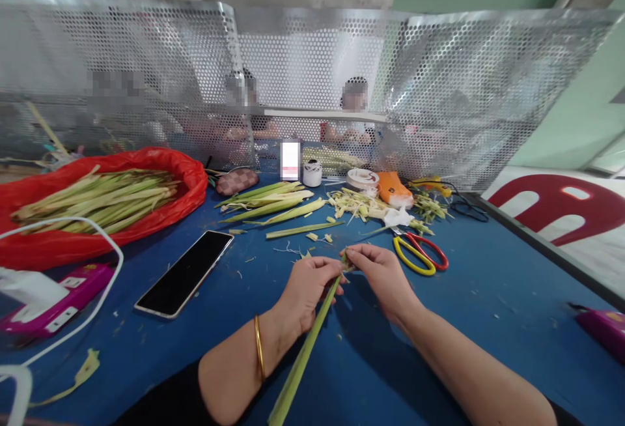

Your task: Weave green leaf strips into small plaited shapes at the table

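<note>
A long green leaf stalk [307, 351] runs from the lower edge of the view up to my two hands. My left hand [307, 286], with a gold bangle on its wrist, is closed around the stalk near its upper end. At the very tip, my right hand [375, 273] pinches the stalk's end between thumb and fingers. The fingers partly hide that end. Just beyond the hands lie more green leaf stalks [278, 208] and a pile of pale trimmed scraps [359, 204]. Scissors [420, 253] with yellow and red handles rest right of my right hand.
A red bag [195, 182] full of stalks stands at the left, near a phone [183, 276], a purple power strip [58, 305] and white cable. At the back are a tape roll [362, 180], an orange packet [393, 186] and a perforated metal screen [312, 55], with people behind.
</note>
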The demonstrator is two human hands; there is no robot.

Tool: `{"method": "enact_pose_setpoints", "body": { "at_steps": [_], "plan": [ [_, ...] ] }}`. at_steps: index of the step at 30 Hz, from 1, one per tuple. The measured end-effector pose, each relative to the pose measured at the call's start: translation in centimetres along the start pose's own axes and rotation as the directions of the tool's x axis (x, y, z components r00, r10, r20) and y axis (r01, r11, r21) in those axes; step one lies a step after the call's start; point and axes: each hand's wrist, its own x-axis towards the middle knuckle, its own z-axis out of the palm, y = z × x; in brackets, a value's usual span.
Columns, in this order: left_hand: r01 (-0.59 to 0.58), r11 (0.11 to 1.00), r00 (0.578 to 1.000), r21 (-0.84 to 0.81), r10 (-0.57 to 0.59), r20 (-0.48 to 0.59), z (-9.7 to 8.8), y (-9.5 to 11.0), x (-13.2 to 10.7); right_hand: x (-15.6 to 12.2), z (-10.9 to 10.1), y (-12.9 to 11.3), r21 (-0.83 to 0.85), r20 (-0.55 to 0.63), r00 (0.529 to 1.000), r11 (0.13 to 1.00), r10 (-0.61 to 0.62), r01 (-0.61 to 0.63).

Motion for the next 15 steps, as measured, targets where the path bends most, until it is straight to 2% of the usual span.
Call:
{"method": "enact_pose_setpoints", "body": {
  "at_steps": [7,15],
  "plan": [
    [-0.002,1.0,0.999,-0.02,0.001,-0.048,0.0,-0.23,0.15,0.15,-0.01,0.1,-0.021,-0.043,0.999,0.999,0.034,-0.035],
    [-0.026,0.999,0.997,-0.019,0.025,-0.066,0.19,-0.16,0.01,-0.05,-0.01,-0.19,-0.04,-0.068,0.998,0.999,0.006,-0.008]
  ]
}}
